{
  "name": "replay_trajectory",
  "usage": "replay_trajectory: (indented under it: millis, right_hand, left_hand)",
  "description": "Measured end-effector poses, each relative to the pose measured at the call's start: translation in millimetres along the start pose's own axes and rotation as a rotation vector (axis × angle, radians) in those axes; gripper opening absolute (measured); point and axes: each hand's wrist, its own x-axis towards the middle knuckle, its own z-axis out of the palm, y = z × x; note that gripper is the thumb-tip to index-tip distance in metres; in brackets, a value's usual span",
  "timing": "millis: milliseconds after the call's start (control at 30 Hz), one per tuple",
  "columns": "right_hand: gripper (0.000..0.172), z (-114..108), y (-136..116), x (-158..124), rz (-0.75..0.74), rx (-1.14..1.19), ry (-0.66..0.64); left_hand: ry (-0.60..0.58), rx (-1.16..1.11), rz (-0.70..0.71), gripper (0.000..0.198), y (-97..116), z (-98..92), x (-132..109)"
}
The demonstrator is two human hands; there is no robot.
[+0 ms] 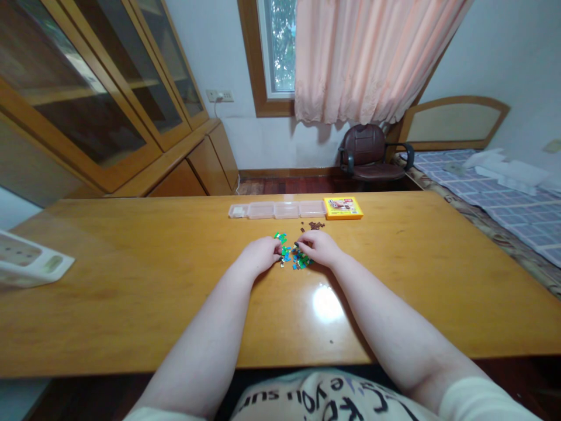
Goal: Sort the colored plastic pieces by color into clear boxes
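Observation:
My left hand [263, 254] is at the left side of a loose heap of small green, blue and white toy bricks [302, 261], its fingers curled together at the near edge. Over the top of the heap, my right hand [321, 247] has thumb and fingers drawn together in a pinch. What lies between the fingertips of either hand is too small to make out. A separate group of small brown bricks [316, 225] lies just beyond my right hand.
Behind the bricks, a row of clear plastic compartments [262, 210] stands beside a yellow box [343, 208] on the wooden table [175, 280]. A white plastic object [33, 260] is at the left edge. Beyond the table are a brown chair [370, 153] and a bed [486, 193].

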Motion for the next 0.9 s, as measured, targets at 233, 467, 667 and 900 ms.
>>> replay_trajectory:
  millis: [233,467,667,900]
  right_hand:
    - [0.013,0.8,0.3,-1.3,-0.024,0.064,-0.026]
    - [0.012,-4.6,-4.9,-3.4,-0.053,0.192,-0.297]
    - [0.017,-7.7,-4.9,-3.5,-0.065,0.127,-0.345]
    - [0.012,-5.6,-4.0,-2.9,-0.148,0.074,-0.335]
  left_hand:
    - [-0.007,0.033,-0.014,0.007,1.9,2.1,1.7]
    - [-0.015,0.031,-0.023,0.01,2.0,2.0,1.5]
    - [0.0,0.04,-0.046,0.01,5.7,0.2,0.9]
    - [0.002,0.102,-0.088,0.015,10.2,-4.9,0.1]
